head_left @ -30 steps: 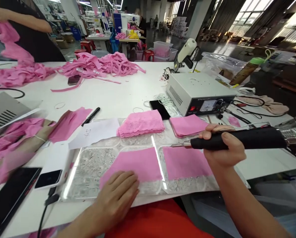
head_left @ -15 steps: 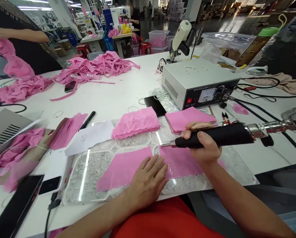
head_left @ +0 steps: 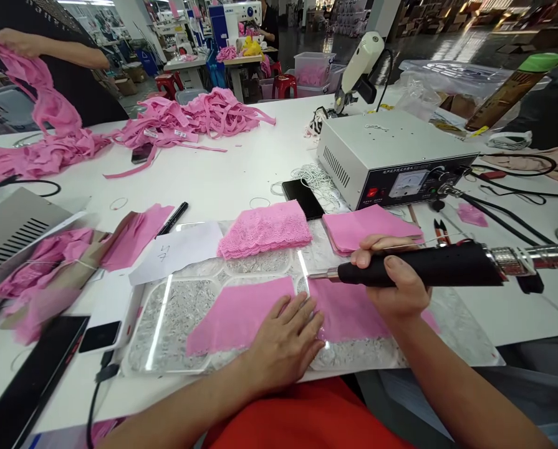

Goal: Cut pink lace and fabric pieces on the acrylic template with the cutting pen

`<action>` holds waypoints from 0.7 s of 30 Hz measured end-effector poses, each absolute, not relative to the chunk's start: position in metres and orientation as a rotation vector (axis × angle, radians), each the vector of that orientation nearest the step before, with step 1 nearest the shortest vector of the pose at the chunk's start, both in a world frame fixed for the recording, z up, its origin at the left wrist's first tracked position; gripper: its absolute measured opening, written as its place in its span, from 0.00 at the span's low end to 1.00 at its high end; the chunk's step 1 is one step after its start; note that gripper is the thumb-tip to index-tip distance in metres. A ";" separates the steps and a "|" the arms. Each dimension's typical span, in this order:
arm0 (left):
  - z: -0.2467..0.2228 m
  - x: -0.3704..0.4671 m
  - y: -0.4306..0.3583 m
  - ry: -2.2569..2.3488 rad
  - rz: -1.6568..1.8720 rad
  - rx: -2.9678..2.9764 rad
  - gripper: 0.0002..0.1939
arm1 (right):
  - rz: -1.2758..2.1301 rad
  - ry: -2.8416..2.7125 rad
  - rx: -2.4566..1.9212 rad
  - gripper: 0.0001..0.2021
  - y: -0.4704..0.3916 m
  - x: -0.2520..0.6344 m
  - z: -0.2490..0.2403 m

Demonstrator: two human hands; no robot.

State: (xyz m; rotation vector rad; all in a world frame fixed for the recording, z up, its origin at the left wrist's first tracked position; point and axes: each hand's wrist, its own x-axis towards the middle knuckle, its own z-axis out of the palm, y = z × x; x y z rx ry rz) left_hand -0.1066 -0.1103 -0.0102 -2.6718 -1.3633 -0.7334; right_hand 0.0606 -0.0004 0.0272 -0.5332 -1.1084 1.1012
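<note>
My left hand [head_left: 288,340] lies flat with its fingers stretched out, pressing on the inner ends of two pink fabric pieces. The left piece [head_left: 234,315] and the right piece [head_left: 348,312] lie side by side on a clear patterned plastic sheet [head_left: 166,327]. Wrapped round the black handle of an ultrasonic welding gun [head_left: 442,265] is my right hand [head_left: 395,280]. The gun lies nearly level, its thin metal tip pointing left, at the upper edge of the fabric just above my left fingers. Whether the tip touches the fabric, I cannot tell.
Behind the sheet are a folded lace stack [head_left: 267,231], a stack of plain pink pieces [head_left: 372,224] and a phone [head_left: 303,198]. A grey power box [head_left: 395,156] with cables stands back right. Pink garments [head_left: 199,118] lie across the table; a co-worker's hand [head_left: 21,42] lifts some.
The view has shifted, so the table things appear a little further right. My hands and the gun keep about the same place over the fabric. The co-worker's hand has raised the pink garment.
</note>
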 end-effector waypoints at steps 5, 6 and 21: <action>-0.010 -0.107 -0.110 -1.351 -0.745 -2.670 0.16 | 1.114 -1.106 -0.544 0.05 -0.002 0.060 0.028; -0.010 -0.107 -0.110 -1.351 -0.748 -2.668 0.16 | 1.112 -1.107 -0.538 0.05 -0.002 0.060 0.028; -0.009 -0.107 -0.110 -1.344 -0.728 -2.686 0.16 | 1.063 -1.148 -0.552 0.03 0.001 0.058 0.033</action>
